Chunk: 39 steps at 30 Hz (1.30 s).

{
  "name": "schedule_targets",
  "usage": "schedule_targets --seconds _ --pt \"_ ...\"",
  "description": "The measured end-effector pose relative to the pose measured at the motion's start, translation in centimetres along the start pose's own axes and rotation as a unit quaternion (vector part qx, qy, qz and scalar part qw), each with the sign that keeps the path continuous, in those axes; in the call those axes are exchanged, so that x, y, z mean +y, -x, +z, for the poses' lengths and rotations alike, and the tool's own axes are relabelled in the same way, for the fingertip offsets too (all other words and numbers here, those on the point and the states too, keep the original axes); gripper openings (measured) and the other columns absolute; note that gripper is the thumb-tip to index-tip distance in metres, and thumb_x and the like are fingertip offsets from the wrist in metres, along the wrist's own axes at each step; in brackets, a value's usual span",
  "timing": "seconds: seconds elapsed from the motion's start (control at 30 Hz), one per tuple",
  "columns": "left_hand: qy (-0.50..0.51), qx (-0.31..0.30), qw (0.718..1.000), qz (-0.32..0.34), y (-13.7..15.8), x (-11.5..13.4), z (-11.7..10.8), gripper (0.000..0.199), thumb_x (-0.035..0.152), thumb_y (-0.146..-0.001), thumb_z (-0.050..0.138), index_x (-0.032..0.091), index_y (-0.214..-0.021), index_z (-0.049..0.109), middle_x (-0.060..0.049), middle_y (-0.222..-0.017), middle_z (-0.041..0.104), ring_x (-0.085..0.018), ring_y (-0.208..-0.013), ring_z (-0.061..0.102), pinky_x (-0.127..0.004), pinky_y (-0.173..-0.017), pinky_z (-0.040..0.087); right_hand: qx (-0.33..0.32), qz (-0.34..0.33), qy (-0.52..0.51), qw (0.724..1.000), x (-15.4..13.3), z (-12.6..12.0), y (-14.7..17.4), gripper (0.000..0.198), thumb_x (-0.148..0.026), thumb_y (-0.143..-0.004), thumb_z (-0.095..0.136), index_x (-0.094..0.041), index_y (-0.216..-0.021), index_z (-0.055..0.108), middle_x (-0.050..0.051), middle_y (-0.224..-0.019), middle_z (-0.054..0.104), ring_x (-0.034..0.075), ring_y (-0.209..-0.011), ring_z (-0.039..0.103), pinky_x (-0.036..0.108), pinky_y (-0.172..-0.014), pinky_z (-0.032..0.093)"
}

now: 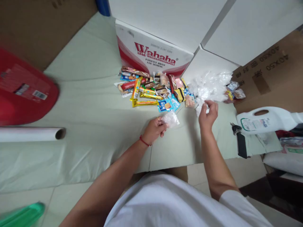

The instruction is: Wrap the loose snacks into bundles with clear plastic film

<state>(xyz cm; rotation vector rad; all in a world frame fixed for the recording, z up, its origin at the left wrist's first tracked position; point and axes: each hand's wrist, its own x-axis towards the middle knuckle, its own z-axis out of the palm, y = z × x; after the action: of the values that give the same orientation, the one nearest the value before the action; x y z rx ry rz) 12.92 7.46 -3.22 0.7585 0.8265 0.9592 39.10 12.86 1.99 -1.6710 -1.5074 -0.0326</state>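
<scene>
My left hand (155,130) is closed on a small crinkled clear plastic bag (171,119), held low over the table in front of the snacks. At the near edge of a heap of clear plastic bags (209,85), my right hand (208,114) has its fingers curled in a pinch, with a bit of clear plastic showing between thumb and fingers. Beyond my left hand lies a loose pile of wrapped snacks: yellow bars (136,90), a blue packet (165,105), a small yellow-and-black packet (180,94) and several brown and red ones.
Behind the snacks stands a red-and-white Wahaha carton (153,53). More wrapped snacks (234,91) lie right of the bags. A white jug (267,119) and keys with a black holder (241,145) are at right. A red bucket (26,91) and white roll (30,134) lie left.
</scene>
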Motion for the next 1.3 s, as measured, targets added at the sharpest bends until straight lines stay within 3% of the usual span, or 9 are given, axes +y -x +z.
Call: schedule_targets --seconds 0.17,0.27,0.43,0.57,0.73,0.83,0.97,1.1,1.3 --pt "-0.095 0.072 0.991 0.056 -0.4 -0.8 0.3 0.036 0.042 -0.07 0.083 0.02 -0.08 0.056 0.004 -0.068 0.061 -0.006 -0.052 0.044 -0.02 -0.047 0.034 -0.229 0.129 -0.3 0.917 -5.1 1.6 10.1 0.038 -0.059 -0.092 0.07 -0.03 -0.115 0.069 0.006 -0.105 0.069 0.022 -0.088 0.064 0.036 -0.074 0.057" --pt "-0.169 0.046 0.98 0.089 -0.3 -1.0 0.5 0.03 0.038 -0.071 0.081 0.019 -0.079 0.06 0.005 -0.065 0.058 -0.009 -0.059 0.049 -0.02 -0.053 0.037 -0.226 0.208 -0.383 0.871 -5.5 4.0 12.0 0.048 -0.062 -0.081 0.081 -0.029 -0.113 0.068 0.002 -0.091 0.067 0.02 -0.079 0.062 0.033 -0.069 0.056" --pt "-0.107 0.005 0.992 0.061 0.0 -0.6 0.3 0.035 0.045 -0.082 0.074 0.018 -0.101 0.065 0.003 -0.07 0.064 -0.01 -0.052 0.051 -0.023 -0.05 0.042 -0.176 0.271 -0.41 0.853 -3.7 5.0 12.0 0.04 -0.055 -0.082 0.082 -0.028 -0.107 0.068 -0.003 -0.076 0.061 0.015 -0.063 0.055 0.03 -0.064 0.05" --pt "-0.088 0.004 0.994 0.068 -0.2 -0.6 0.0 0.037 0.053 -0.085 0.075 0.017 -0.09 0.065 0.006 -0.059 0.053 -0.008 -0.047 0.046 -0.023 -0.048 0.038 -0.222 0.234 -0.394 0.861 -3.7 4.5 12.0 0.034 -0.051 -0.087 0.08 -0.028 -0.109 0.07 -0.001 -0.08 0.062 0.016 -0.067 0.056 0.031 -0.066 0.051" --pt "-0.032 0.033 0.997 0.064 -0.5 -1.0 0.0 0.042 0.051 -0.074 0.086 0.019 -0.084 0.062 0.008 -0.062 0.053 -0.005 -0.046 0.041 -0.022 -0.044 0.034 -0.123 0.084 -0.265 0.953 -4.9 3.5 12.3 0.039 -0.054 -0.092 0.072 -0.03 -0.122 0.067 0.01 -0.123 0.064 0.027 -0.111 0.062 0.043 -0.092 0.056" --pt "-0.037 0.039 0.996 0.069 -0.5 -1.1 0.0 0.044 0.05 -0.07 0.09 0.019 -0.081 0.062 0.007 -0.064 0.057 -0.006 -0.048 0.044 -0.022 -0.045 0.036 -0.159 -0.005 -0.218 0.963 -5.2 3.1 12.6 0.041 -0.056 -0.088 0.075 -0.028 -0.118 0.07 0.01 -0.118 0.068 0.03 -0.118 0.061 0.049 -0.102 0.052" --pt "-0.012 0.002 0.998 0.064 -0.4 -0.7 -0.2 0.041 0.048 -0.068 0.092 0.019 -0.077 0.065 0.006 -0.066 0.059 -0.006 -0.049 0.044 -0.022 -0.047 0.036 -0.21 0.121 -0.322 0.915 -4.4 3.1 12.7 0.029 -0.051 -0.091 0.076 -0.026 -0.105 0.073 0.002 -0.093 0.071 0.02 -0.088 0.065 0.036 -0.085 0.053" --pt "0.079 -0.017 0.994 0.072 -0.1 0.0 -0.5 0.031 0.036 -0.067 0.092 0.016 -0.072 0.069 0.001 -0.074 0.064 -0.009 -0.066 0.056 -0.023 -0.064 0.046 -0.177 0.295 -0.461 0.818 -3.4 2.3 11.8 0.035 -0.051 -0.075 0.09 -0.025 -0.092 0.073 -0.002 -0.082 0.068 0.014 -0.073 0.058 0.028 -0.073 0.05" --pt "0.2 -0.088 0.976 -0.018 0.0 0.2 -1.2 0.026 0.023 -0.065 0.089 0.015 -0.076 0.068 -0.006 -0.1 0.073 -0.019 -0.091 0.069 -0.034 -0.08 0.059 -0.222 0.383 -0.543 0.714 -3.5 0.2 11.7 0.035 -0.042 -0.068 0.097 -0.023 -0.082 0.072 -0.001 -0.082 0.067 0.011 -0.066 0.053 0.025 -0.059 0.046"
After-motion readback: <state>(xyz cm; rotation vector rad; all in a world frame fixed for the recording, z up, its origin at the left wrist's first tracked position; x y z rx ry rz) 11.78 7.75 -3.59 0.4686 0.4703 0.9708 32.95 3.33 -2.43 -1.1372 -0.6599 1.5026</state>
